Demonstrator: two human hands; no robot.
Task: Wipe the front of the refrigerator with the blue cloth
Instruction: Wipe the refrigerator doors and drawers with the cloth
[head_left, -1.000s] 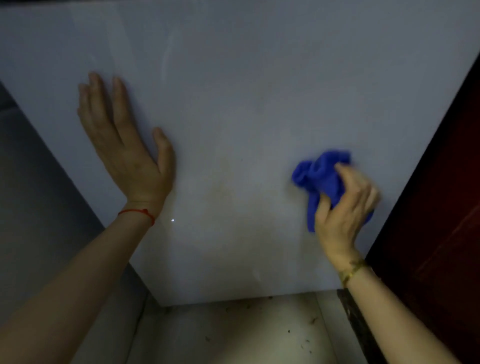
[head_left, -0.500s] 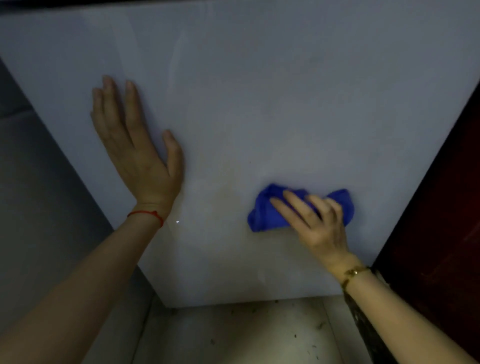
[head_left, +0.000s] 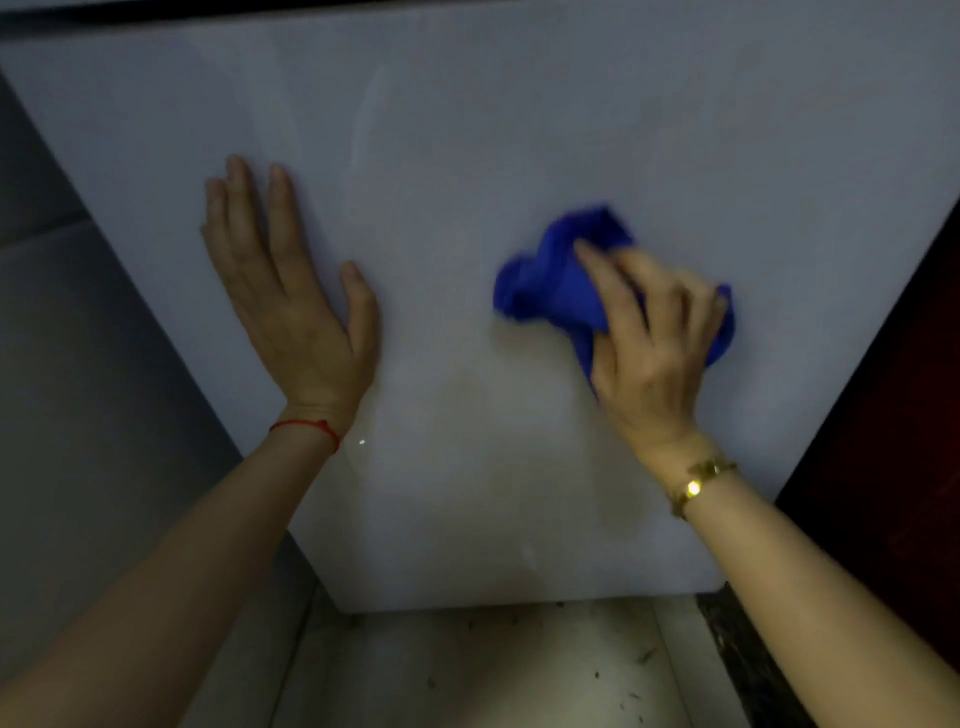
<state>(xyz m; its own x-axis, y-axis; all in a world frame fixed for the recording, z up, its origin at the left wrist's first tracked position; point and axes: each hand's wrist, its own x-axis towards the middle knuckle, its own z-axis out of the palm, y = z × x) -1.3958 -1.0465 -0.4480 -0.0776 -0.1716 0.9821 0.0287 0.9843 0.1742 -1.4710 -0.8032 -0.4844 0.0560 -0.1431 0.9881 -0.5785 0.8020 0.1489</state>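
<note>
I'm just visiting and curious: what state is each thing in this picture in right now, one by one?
Bunched blue cloth: crumpled, pressed against the door under the right hand.
White refrigerator front: shut, faint yellowish smudge low down.
Left hand: open, flat on the door, holding nothing.
Right hand: fingers spread over the cloth, blurred.
Thin red string bracelet: on the left wrist.
Gold wristwatch: on the right wrist.
Pale floor: littered with small debris.

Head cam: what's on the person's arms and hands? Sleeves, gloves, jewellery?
Both forearms are bare, no sleeves or gloves in view. The left hand has a thin red string bracelet at the wrist. The right hand has a gold-coloured bracelet or watch at the wrist.
</note>
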